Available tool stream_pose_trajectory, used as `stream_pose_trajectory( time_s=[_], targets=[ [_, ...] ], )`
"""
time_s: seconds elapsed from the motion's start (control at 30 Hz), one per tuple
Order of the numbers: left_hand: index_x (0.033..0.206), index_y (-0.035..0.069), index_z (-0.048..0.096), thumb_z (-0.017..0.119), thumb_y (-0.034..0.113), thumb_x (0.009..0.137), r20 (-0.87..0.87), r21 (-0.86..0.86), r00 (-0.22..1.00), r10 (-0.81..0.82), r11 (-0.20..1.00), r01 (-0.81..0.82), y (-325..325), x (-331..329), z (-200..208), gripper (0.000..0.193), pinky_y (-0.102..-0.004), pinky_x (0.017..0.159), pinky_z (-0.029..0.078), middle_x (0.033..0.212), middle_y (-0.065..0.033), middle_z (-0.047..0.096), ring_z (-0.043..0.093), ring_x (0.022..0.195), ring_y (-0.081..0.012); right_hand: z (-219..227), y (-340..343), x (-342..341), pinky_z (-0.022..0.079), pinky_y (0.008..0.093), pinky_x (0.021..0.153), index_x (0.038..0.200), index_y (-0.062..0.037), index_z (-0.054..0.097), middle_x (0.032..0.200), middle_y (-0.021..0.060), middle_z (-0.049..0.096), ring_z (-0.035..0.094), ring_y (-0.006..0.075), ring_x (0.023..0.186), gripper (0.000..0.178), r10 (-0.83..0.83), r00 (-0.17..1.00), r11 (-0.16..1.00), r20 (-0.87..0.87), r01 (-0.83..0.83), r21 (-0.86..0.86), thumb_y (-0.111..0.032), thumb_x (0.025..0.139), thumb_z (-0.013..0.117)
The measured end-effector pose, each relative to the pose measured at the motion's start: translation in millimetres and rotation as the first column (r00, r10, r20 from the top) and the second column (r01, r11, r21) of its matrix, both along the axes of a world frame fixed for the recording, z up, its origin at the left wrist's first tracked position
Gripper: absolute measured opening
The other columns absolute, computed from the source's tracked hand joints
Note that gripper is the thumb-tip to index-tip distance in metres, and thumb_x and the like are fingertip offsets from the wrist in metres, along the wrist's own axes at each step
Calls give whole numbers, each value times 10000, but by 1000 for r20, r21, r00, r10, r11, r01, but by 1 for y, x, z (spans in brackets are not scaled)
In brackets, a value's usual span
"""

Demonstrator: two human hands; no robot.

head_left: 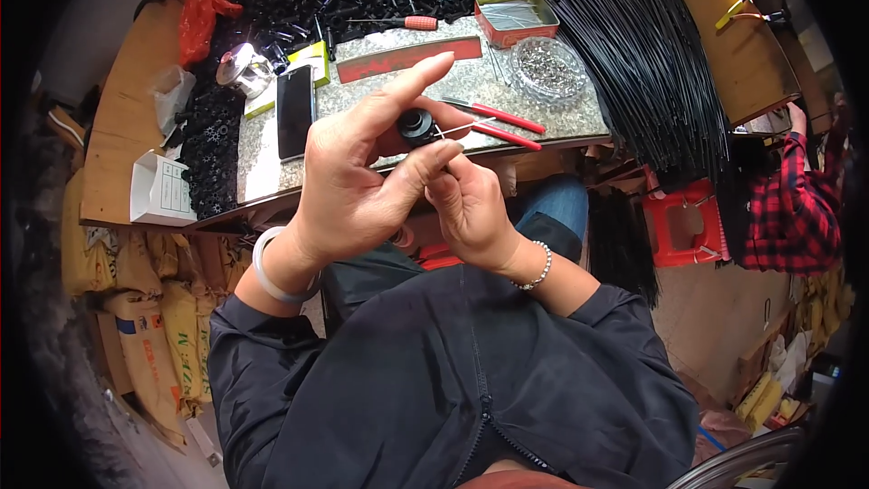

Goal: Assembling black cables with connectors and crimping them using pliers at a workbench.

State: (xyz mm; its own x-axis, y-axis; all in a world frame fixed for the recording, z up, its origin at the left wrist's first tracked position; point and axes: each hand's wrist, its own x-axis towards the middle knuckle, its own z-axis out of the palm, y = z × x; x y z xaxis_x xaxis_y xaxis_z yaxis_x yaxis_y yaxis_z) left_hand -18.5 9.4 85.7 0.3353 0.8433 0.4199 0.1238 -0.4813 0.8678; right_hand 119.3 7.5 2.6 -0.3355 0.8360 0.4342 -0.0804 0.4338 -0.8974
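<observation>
In front of my chest, my left hand [348, 167] curls around a small black round plastic part [416, 125] with a hollow end, its index finger stretched out beyond the part. A thin pale metal rod [466, 128] sticks out beside the part, toward the right. Just below my left thumb, my right hand [471, 213] has its fingertips pinched together; what they hold is hidden. Behind the hands, pliers with red handles [511, 127] lie on the stone-patterned work surface [362, 45].
A dark phone [296, 113] lies left of the hands. Beyond are a red bar [407, 59], a screwdriver [420, 23], a tin of thin rods [516, 16] and a clear dish of small metal pieces [548, 71]. Long black rods [634, 45] hang over the right edge. A person in a checked shirt [792, 208] is at right.
</observation>
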Motion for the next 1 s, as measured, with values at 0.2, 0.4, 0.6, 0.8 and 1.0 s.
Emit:
stream_pose_trajectory(
  time_s=[0.2, 0.4, 0.6, 0.8, 1.0],
  targets=[
    [1361, -49, 277, 445, -55, 878, -47, 173, 981, 188, 969, -177, -3, 9, -6, 511, -276, 855, 476, 1062, -152, 575, 583, 1002, -197, -1, -2, -13, 452, 382, 537, 949, -1, 471, 664, 158, 576, 601, 356, 636, 208, -168, 986, 975, -8, 168, 143, -201, 911, 515],
    [1415, -4, 44, 452, 49, 909, 4, 169, 979, 204, 965, -202, -11, 11, -19, 652, -342, 947, 415, 1264, -218, 464, 509, 1143, -263, -15, 7, -12, 445, 398, 533, 967, 9, 471, 692, 188, 571, 579, 398, 652, 181, -42, 998, 990, 38, 36, 139, -151, 893, 516],
    [1099, -47, 579, 454, 280, 946, 26, -197, 998, -59, 978, 63, -2, 3, -35, 382, -311, 826, 439, 924, -148, 647, 589, 896, -196, -10, 3, -13, 456, 406, 649, 918, -6, 517, 796, 193, 590, 582, 377, 750, 113, 135, 990, 983, -40, -129, 134, -99, 855, 528],
    [1027, -46, 603, 449, 144, 947, 218, -267, 955, 199, 954, -138, -11, 7, -41, 257, -272, 743, 465, 935, -132, 640, 603, 828, -150, 18, 20, 31, 404, 390, 834, 1089, -38, 557, 1034, 134, 579, 540, 301, 908, 375, -340, 915, 874, 217, 223, 431, -145, 748, 670],
    [1140, -54, 531, 515, 152, 904, 219, 49, 956, 192, 977, -208, -5, 8, -57, 314, -286, 763, 472, 979, -166, 626, 608, 896, -188, 58, 16, 12, 317, 362, 885, 974, -70, 606, 1065, 99, 567, 468, 270, 984, 292, -446, 860, 627, 250, 101, 772, -168, 712, 689]
  ],
)
